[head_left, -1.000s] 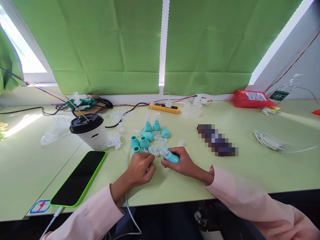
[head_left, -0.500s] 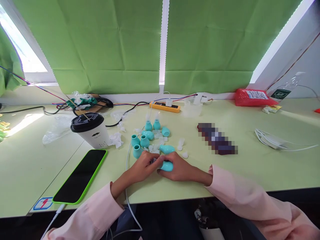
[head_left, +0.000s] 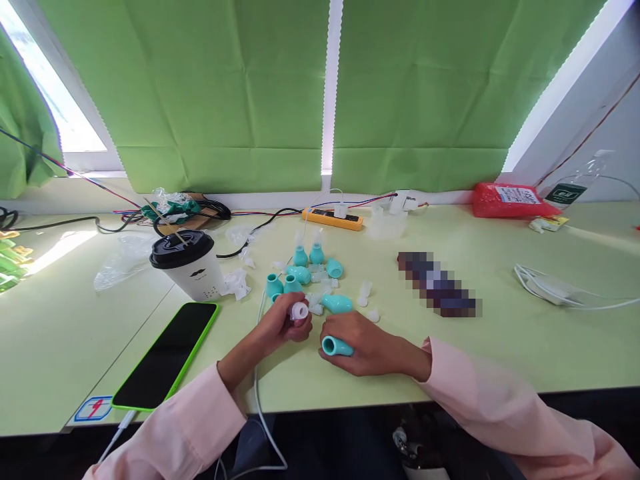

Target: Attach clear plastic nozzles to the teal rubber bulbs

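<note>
My left hand is closed around a translucent white plastic tube piece, its round open end facing me. In my right hand is a teal rubber bulb, lying on its side with its hollow mouth turned left. The two hands are apart, low over the table. Just beyond them lie several more teal bulbs, some upright with open mouths like this one, others on their sides. Two upright bulbs carry clear tips. Small clear plastic parts are scattered among them.
On the left are a tilted paper cup and a green-cased phone with a cable. An orange power strip lies at the back. To the right are a pixelated dark object, a coiled white cable and a red package.
My hands, together before, have separated. The left has moved slightly left and up with the white piece; the right now shows the bulb's open mouth.
</note>
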A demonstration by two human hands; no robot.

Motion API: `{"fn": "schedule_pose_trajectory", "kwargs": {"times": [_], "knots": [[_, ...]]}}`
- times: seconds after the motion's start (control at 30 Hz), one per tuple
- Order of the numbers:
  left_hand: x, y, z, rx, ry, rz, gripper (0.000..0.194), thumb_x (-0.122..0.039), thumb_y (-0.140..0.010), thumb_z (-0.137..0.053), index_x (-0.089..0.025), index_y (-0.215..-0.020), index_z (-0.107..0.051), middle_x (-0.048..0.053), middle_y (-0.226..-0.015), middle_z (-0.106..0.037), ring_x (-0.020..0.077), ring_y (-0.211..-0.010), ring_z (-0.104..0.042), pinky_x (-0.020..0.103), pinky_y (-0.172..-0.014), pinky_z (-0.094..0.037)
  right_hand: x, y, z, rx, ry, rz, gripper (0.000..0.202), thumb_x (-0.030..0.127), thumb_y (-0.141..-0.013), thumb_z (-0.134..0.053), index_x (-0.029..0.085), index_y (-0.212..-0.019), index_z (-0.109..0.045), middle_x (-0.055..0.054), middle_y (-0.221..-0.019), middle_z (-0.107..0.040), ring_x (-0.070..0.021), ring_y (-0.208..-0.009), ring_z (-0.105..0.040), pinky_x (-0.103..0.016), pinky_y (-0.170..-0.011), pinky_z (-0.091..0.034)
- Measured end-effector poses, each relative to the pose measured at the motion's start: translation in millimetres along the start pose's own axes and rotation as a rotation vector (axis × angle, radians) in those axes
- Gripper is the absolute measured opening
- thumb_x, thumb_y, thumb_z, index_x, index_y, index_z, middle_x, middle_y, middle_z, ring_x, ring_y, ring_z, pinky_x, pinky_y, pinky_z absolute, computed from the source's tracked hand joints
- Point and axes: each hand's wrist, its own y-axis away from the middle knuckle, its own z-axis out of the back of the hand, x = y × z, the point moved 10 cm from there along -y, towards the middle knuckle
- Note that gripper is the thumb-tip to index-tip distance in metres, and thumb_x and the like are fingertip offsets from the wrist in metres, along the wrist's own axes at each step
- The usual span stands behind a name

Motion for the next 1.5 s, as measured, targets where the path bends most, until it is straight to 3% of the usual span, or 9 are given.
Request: {"fn": "schedule_pose_trajectory", "kwargs": {"times": [0.1, 0.27, 0.4, 0.53, 0.67, 0.87, 1.0, 1.17, 1.5], "knots": [[-16.5, 3.6, 6.4, -0.098, -0.196, -0.131, 0.04, -0.042, -0.08, -0.028, -0.016, -0.049, -0.034, -0.005, -0.04, -0.031, 0.0049, -0.036, -0.027, 0.02, -0.037, -0.023, -12.9, 2.4, 21.4, -0.131, -0.102, -0.079, 0.014, 0.031, -0.074, -0.046, 0.017, -0.068, -0.046, 0.0, -0.062, -0.047, -0.0113, -0.057, -0.042, -0.025, -0.057, -0.034], [-40.6, 17.2, -4.8, -0.294, -1.049, -0.47, 0.022, -0.036, -0.073, -0.048, -0.016, -0.079, -0.051, 0.0, -0.063, -0.052, 0.0102, -0.056, -0.045, 0.023, -0.052, -0.038, -47.2, 13.4, 76.1, -0.449, -0.447, -0.158, 0.025, 0.042, -0.075, -0.035, 0.018, -0.076, -0.043, -0.003, -0.072, -0.048, -0.0147, -0.066, -0.045, -0.027, -0.06, -0.037], [-31.4, 16.2, -22.7, -0.236, -1.441, -0.586, 0.019, -0.022, -0.077, -0.042, -0.017, -0.092, -0.053, 0.005, -0.076, -0.055, 0.0165, -0.075, -0.049, 0.028, -0.062, -0.043, -96.2, 29.2, 106.5, -0.643, -0.323, -0.401, 0.021, 0.036, -0.074, -0.042, 0.019, -0.086, -0.045, -0.004, -0.084, -0.05, -0.015, -0.075, -0.047, -0.027, -0.064, -0.039], [-24.0, 11.5, -21.3, -0.217, -1.573, -0.516, 0.025, -0.017, -0.079, -0.038, -0.017, -0.101, -0.05, 0.007, -0.079, -0.053, 0.0185, -0.078, -0.046, 0.031, -0.063, -0.044, -147.3, 42.0, 107.2, -0.613, -0.139, -0.63, 0.026, 0.033, -0.066, -0.053, 0.018, -0.087, -0.05, -0.004, -0.083, -0.055, -0.0155, -0.073, -0.052, -0.029, -0.066, -0.042], [-25.2, 12.2, -20.2, -0.24, -1.634, -0.5, 0.025, -0.016, -0.078, -0.038, -0.017, -0.1, -0.051, 0.008, -0.081, -0.051, 0.0199, -0.08, -0.045, 0.032, -0.062, -0.043, -177.5, 47.3, 94.9, -0.482, 0.022, -0.714, 0.023, 0.027, -0.06, -0.057, 0.017, -0.081, -0.056, -0.004, -0.079, -0.059, -0.0164, -0.071, -0.054, -0.029, -0.065, -0.042], [-26.9, 12.3, -15.6, -0.311, -1.743, -0.495, 0.018, -0.012, -0.076, -0.039, -0.015, -0.085, -0.053, 0.008, -0.079, -0.05, 0.0207, -0.077, -0.046, 0.031, -0.057, -0.043, -184.2, 49.8, 87.4, -0.475, 0.027, -0.705, 0.025, 0.027, -0.061, -0.056, 0.017, -0.084, -0.054, -0.004, -0.077, -0.06, -0.0148, -0.069, -0.055, -0.027, -0.064, -0.043], [-19.3, 9.8, -19.2, -0.225, -1.755, -0.451, 0.019, -0.012, -0.078, -0.035, -0.015, -0.089, -0.051, 0.007, -0.08, -0.05, 0.0196, -0.076, -0.048, 0.029, -0.056, -0.043, -178.9, 49.6, 87.7, -0.607, 0.004, -0.643, 0.031, 0.029, -0.064, -0.055, 0.019, -0.092, -0.047, -0.005, -0.084, -0.059, -0.015, -0.075, -0.056, -0.028, -0.065, -0.045], [-9.3, 6.6, -25.9, -0.091, -1.684, -0.419, 0.022, -0.011, -0.081, -0.03, -0.016, -0.087, -0.05, 0.006, -0.083, -0.049, 0.016, -0.077, -0.047, 0.026, -0.06, -0.043, -175.1, 43.1, 82.1, -0.638, 0.057, -0.555, 0.024, 0.028, -0.068, -0.051, 0.021, -0.09, -0.044, -0.002, -0.083, -0.058, -0.0157, -0.078, -0.056, -0.03, -0.066, -0.045], [-3.3, -4.0, -17.4, -0.167, -1.862, -0.327, 0.019, -0.006, -0.076, -0.033, -0.013, -0.076, -0.051, 0.008, -0.079, -0.05, 0.0198, -0.075, -0.05, 0.026, -0.045, -0.039, -167.6, 39.0, 88.3, -0.645, 0.181, -0.501, 0.012, 0.027, -0.068, -0.049, 0.018, -0.076, -0.045, -0.003, -0.079, -0.055, -0.0156, -0.072, -0.053, -0.031, -0.064, -0.045]]}}
